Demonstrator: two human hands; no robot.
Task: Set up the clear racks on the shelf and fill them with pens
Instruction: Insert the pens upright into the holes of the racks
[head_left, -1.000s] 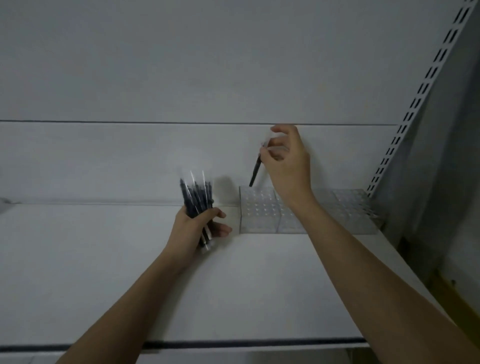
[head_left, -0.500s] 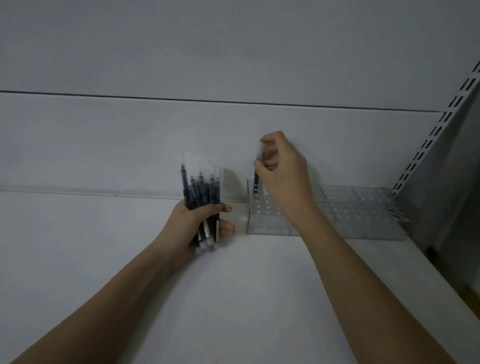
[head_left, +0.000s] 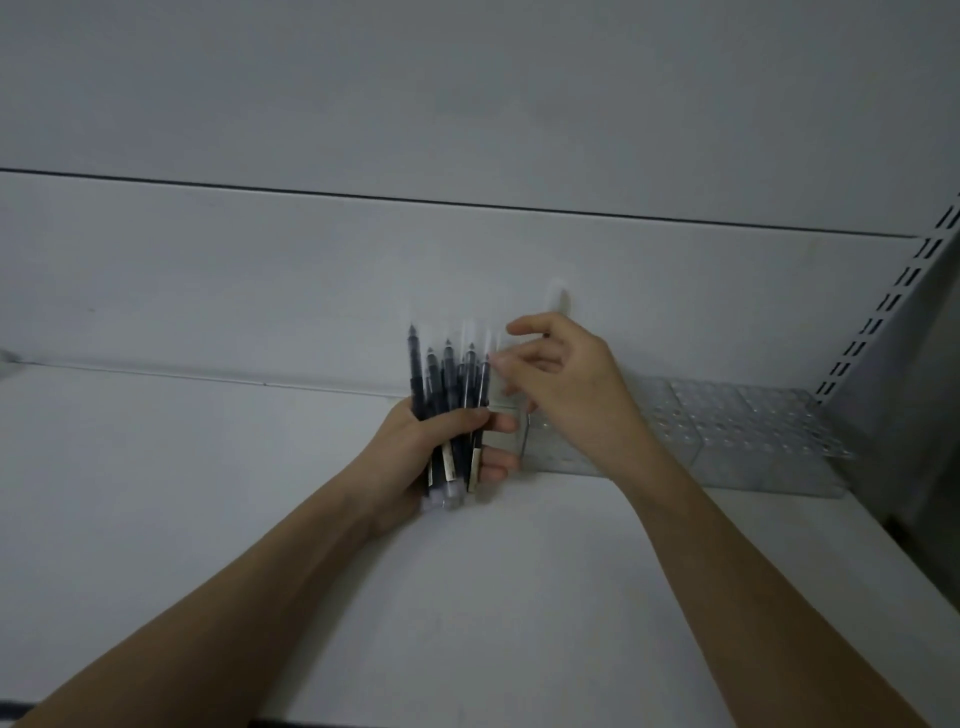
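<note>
Shelf (head_left: 208, 493): the white shelf is carrying the whole job; both forearms are reaching in over its front edge toward the back panel.
Clear racks (head_left: 737, 431): the clear racks are sitting in a row at the back right corner of the shelf, against the back panel and the slotted upright (head_left: 883, 312). Their hole grids are showing on top. The left end of the row is hidden behind the right hand.
What is changing: a second ago the right hand was carrying a single pen above the left end of the racks; half a second ago it was lowering that pen toward the holes. Now that hand is swinging back left to the bundle, and a pale cap (head_left: 558, 301) is standing up behind it. I judge that to be the pen just seated, though its barrel is hidden.
Meaning for the task: the filling seems to be only starting, with most holes looking empty; the next pen is about to be drawn.
Bundle of pens (head_left: 447, 384): the dark pens are standing upright, clear caps up, just left of the racks.
Left hand (head_left: 436, 447): its fingers are wrapping round the bundle's lower half, holding it just above the shelf.
Right hand (head_left: 566, 379): it is hovering over the rack's left end, back of the hand up, fingers loosely curled and reaching toward the rightmost pen. Whether the fingertips are already pinching its cap, I cannot tell.
</note>
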